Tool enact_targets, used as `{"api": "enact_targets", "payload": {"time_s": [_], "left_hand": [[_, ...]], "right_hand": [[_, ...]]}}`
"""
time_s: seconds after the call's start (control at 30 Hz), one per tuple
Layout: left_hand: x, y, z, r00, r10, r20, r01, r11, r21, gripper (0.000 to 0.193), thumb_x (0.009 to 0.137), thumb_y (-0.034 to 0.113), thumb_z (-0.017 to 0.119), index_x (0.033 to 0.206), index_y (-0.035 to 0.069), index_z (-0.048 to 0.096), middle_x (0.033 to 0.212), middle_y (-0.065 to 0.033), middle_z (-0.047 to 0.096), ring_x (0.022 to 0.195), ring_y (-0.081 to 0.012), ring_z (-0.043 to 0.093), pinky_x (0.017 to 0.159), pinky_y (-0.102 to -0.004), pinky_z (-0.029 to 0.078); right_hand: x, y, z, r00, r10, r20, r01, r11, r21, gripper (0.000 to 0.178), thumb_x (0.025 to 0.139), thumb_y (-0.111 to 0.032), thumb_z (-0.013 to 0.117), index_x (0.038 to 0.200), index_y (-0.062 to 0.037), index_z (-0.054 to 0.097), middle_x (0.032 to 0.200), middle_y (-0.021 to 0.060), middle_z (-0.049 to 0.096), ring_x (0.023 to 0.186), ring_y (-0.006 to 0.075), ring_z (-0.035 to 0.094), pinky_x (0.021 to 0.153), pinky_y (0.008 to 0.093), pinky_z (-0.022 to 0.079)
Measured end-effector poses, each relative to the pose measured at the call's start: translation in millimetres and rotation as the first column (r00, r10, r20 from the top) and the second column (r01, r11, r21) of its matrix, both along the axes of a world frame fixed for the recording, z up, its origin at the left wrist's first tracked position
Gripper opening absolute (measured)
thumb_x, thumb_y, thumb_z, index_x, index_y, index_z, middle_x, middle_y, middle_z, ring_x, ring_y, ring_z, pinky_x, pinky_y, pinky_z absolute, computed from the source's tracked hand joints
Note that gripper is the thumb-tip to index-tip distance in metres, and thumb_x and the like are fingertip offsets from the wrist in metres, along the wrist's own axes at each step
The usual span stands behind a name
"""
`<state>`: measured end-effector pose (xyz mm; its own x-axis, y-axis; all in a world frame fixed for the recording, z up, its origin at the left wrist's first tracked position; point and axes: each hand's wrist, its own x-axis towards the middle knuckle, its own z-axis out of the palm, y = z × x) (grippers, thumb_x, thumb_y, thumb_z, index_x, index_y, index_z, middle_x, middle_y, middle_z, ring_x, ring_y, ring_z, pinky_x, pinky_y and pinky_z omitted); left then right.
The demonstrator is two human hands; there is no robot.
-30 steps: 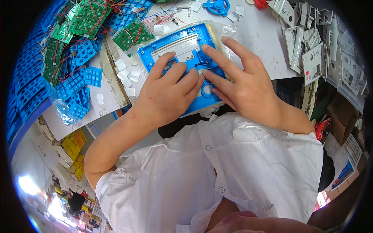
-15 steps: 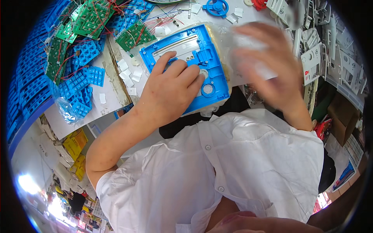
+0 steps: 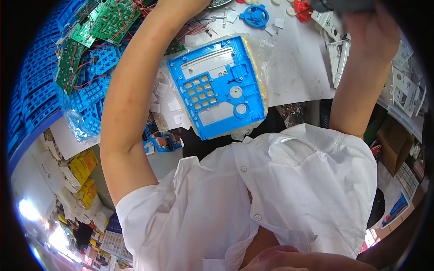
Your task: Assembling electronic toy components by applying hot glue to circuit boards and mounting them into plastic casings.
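A blue plastic housing panel with a grid of square key openings, round openings and a long slot lies face down on a yellowish pad in clear plastic. Neither hand touches it. My left hand reaches to the far edge beside a metal dish; its fingers are cut off by the frame. At the far right, my right hand is closed around a dark grey hand tool, blurred and partly cut off, its exact kind unclear.
Green circuit boards with red wires and blue keypads pile up on the left. A blue ring-shaped part and a red part lie at the far side. White plastic parts stack on the right; small white squares are scattered about.
My left hand has left the blue panel and moved away to the far edge. My right hand has moved up and right, now around the dark grey tool. The panel has shifted slightly.
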<state>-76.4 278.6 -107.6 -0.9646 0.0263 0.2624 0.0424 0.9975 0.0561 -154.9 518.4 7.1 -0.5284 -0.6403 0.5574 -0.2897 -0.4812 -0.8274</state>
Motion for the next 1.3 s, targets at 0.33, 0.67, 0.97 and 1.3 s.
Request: {"api": "enact_targets", "payload": {"time_s": [0.33, 0.67, 0.97, 1.3], "left_hand": [[32.3, 30.6, 31.0, 0.99, -0.081, -0.117, 0.122, 0.908, 0.401, 0.021, 0.085, 0.026, 0.07, 0.075, 0.007, 0.07, 0.083, -0.0127, 0.07, 0.088, -0.0325, 0.066, 0.081, -0.0483, 0.047], [190.9, 124.2, 23.8, 0.953, -0.184, -0.242, 0.296, 0.74, 0.604, 0.022, 0.078, 0.016, 0.082, 0.095, 0.011, 0.069, 0.09, -0.0006, 0.066, 0.08, -0.0207, 0.062, 0.091, -0.0439, 0.042], [201.8, 126.1, 24.8, 0.947, -0.157, -0.28, 0.303, 0.721, 0.623, 0.028, 0.074, 0.013, 0.086, 0.096, 0.01, 0.069, 0.09, -0.0016, 0.067, 0.08, -0.0197, 0.062, 0.09, -0.0458, 0.042], [206.1, 113.7, 18.2, 0.988, -0.121, -0.096, 0.151, 0.884, 0.442, 0.045, 0.082, 0.047, 0.075, 0.111, 0.013, 0.072, 0.116, 0.0001, 0.066, 0.105, -0.0214, 0.059, 0.106, -0.0537, 0.03]], "right_hand": [[12.6, 19.5, -23.4, 0.952, 0.295, 0.085, -0.298, 0.955, 0.015, 0.047, 0.1, -0.032, 0.061, 0.131, 0.0022, 0.053, 0.094, 0.0096, 0.068, 0.086, 0.0221, 0.067, 0.084, 0.0366, 0.055], [107.0, 41.7, -21.1, 0.75, 0.572, 0.331, -0.549, 0.818, -0.17, 0.028, 0.092, -0.03, 0.078, 0.101, -0.0132, 0.058, 0.073, -0.0037, 0.063, 0.058, 0.0097, 0.061, 0.06, 0.0283, 0.055], [118.9, 38.3, -15.6, 0.767, 0.539, 0.348, -0.528, 0.838, -0.135, 0.026, 0.093, -0.029, 0.077, 0.101, -0.0124, 0.058, 0.067, -0.0036, 0.062, 0.055, 0.0099, 0.06, 0.059, 0.0275, 0.055], [116.5, 43.5, -17.0, 0.866, 0.35, 0.356, -0.359, 0.932, -0.042, 0.028, 0.093, -0.035, 0.076, 0.102, -0.0148, 0.059, 0.067, -0.0056, 0.058, 0.051, 0.0069, 0.052, 0.056, 0.0262, 0.052]]}}
